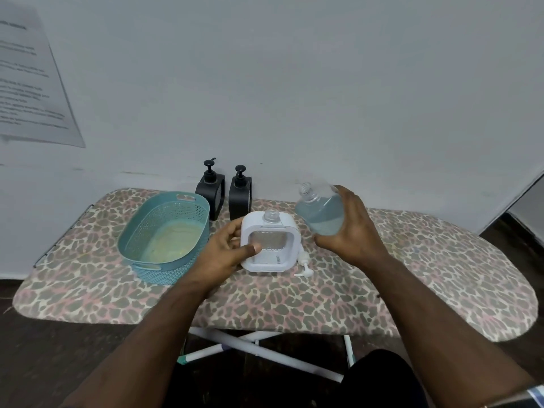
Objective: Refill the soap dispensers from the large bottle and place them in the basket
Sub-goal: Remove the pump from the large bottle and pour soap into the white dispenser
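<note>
The left hand [226, 248] is gripping the white dispenser [269, 241] by its left side, thumb lying across the clear front window, fingers wrapped behind. The dispenser is standing upright on the leopard-print surface [294, 301] with its neck open and uncapped; a tiny mark near its lower right corner is too small to read. Its white pump [304, 265] is lying on the surface just beside its right foot.

The right hand [350, 228] is closed around the large clear bottle [319, 212], holding it above the surface, tilted with its open mouth pointing up and left, near the dispenser's neck. Pale blue liquid is filling roughly the lower half.

The teal basket [164, 237] is sitting to the left, nothing inside. Two black dispensers [223, 192] are standing against the wall behind. A printed sheet [32, 81] is hanging on the wall at the left, its text too blurred to read.
</note>
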The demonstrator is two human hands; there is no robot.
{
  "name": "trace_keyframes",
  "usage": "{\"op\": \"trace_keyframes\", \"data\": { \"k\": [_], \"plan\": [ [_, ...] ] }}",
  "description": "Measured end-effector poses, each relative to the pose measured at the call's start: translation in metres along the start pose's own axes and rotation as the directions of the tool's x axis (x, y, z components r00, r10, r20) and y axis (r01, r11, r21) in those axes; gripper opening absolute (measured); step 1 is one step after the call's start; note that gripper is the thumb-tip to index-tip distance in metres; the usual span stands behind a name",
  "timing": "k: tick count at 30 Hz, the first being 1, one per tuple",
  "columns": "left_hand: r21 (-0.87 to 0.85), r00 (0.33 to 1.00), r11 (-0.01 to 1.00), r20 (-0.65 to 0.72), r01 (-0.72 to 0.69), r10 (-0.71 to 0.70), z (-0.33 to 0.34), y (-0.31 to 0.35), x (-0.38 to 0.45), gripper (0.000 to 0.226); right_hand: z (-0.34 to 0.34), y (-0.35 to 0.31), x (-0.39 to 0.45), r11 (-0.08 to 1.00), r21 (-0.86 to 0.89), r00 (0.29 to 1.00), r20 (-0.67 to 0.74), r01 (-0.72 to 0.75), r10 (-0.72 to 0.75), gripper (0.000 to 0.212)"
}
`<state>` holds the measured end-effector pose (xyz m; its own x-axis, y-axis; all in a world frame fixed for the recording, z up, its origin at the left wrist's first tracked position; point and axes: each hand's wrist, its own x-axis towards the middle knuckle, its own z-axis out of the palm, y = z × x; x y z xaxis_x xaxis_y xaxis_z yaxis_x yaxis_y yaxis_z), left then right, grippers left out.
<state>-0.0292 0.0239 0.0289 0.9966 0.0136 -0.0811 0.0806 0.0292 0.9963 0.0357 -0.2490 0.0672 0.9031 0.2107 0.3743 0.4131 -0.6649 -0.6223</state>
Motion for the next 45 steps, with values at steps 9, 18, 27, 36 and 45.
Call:
{"op": "trace_keyframes", "data": {
  "k": [9, 18, 27, 36, 45],
  "plan": [
    [-0.010, 0.999, 0.999, 0.019, -0.045, 0.045, -0.001, 0.012, -0.003, 0.056, -0.009, -0.016, 0.014, 0.981, -0.154, 0.993, 0.012, 0.117, -0.117, 0.106],
    [0.011, 0.998, 0.998, 0.010, -0.067, 0.067, -0.001, 0.016, -0.001, 0.063, -0.020, -0.025, 0.024, 0.938, -0.267, 0.975, 0.042, 0.220, -0.217, 0.103],
    [0.091, 0.994, 0.992, -0.058, -0.085, 0.091, 0.002, 0.022, -0.001, 0.069, -0.025, -0.029, 0.028, 0.923, -0.305, 0.972, 0.057, 0.235, -0.229, 0.103],
    [0.260, 0.925, 0.942, -0.260, -0.211, 0.278, 0.008, 0.030, -0.006, 0.052, -0.020, -0.026, 0.030, 0.916, -0.342, 0.977, 0.046, 0.210, -0.206, 0.105],
    [0.341, 0.901, 0.912, -0.282, -0.228, 0.331, 0.019, 0.029, -0.008, 0.053, -0.019, -0.023, 0.031, 0.902, -0.377, 0.977, 0.048, 0.211, -0.208, 0.104]
  ]
}}
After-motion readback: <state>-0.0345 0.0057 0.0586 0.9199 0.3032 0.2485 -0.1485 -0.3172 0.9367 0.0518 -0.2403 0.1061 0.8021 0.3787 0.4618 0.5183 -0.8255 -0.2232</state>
